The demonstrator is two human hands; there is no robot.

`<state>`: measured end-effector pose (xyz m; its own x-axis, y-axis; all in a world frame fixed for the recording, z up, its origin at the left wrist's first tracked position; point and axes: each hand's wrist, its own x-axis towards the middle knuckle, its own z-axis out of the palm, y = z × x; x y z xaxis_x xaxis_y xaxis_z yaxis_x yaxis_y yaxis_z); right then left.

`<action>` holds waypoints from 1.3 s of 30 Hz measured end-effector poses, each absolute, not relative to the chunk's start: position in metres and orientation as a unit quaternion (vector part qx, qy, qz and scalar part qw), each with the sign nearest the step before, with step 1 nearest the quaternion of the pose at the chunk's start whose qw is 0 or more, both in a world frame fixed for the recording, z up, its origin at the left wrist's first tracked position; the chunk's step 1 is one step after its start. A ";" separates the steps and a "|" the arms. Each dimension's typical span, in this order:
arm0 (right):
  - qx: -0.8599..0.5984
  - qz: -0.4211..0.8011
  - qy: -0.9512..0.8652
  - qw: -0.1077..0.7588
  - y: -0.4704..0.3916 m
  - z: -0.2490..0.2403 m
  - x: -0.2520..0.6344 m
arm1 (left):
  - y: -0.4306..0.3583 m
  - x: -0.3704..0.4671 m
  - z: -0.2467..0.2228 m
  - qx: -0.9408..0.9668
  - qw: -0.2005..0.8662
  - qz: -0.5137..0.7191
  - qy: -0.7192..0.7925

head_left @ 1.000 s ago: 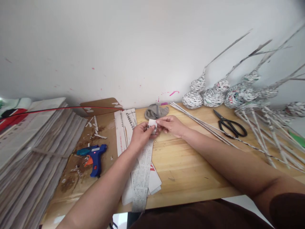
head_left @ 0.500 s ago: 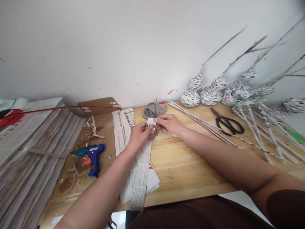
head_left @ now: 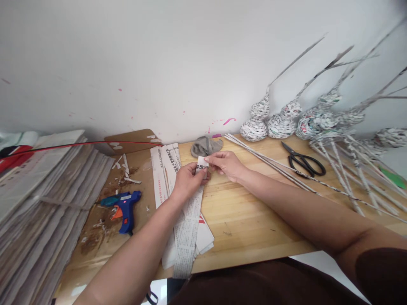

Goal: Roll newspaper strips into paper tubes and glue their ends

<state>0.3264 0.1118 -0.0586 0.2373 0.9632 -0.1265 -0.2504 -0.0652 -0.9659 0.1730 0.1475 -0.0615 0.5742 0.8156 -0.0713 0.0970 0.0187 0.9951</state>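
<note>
Between my two hands is the upper end of a long newspaper strip [head_left: 190, 224], which runs down past the table's front edge. My left hand [head_left: 187, 180] is closed on the strip from the left. At its top right corner, my right hand [head_left: 227, 165] pinches the paper between thumb and fingers. Beneath and beside it lie more cut newspaper strips [head_left: 159, 173] in a loose stack. A grey cloth [head_left: 206, 147] sits just behind my hands. The fingertips of both hands are partly hidden by the paper.
A blue glue gun [head_left: 127, 209] rests on stained cardboard left, beside a tall newspaper stack [head_left: 60, 199]. Black scissors [head_left: 303, 161] and rolled paper sticks [head_left: 270, 163] lie right. Several woven paper gourds [head_left: 254, 129] stand along the wall, long stems [head_left: 295, 61] sticking out.
The strip's top end has tilted slightly between my fingers, and its printed characters show a little differently. Both hands stay in nearly the same place.
</note>
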 end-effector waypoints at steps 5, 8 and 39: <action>-0.514 0.521 -0.323 0.600 0.112 -0.057 0.324 | 0.144 0.173 -0.058 0.650 0.606 0.284 0.360; -0.517 0.519 -0.314 0.604 0.111 -0.058 0.322 | 0.141 0.174 -0.056 0.649 0.601 0.284 0.370; -0.494 0.511 -0.380 0.591 0.105 -0.056 0.317 | 0.141 0.172 -0.055 0.649 0.603 0.289 0.363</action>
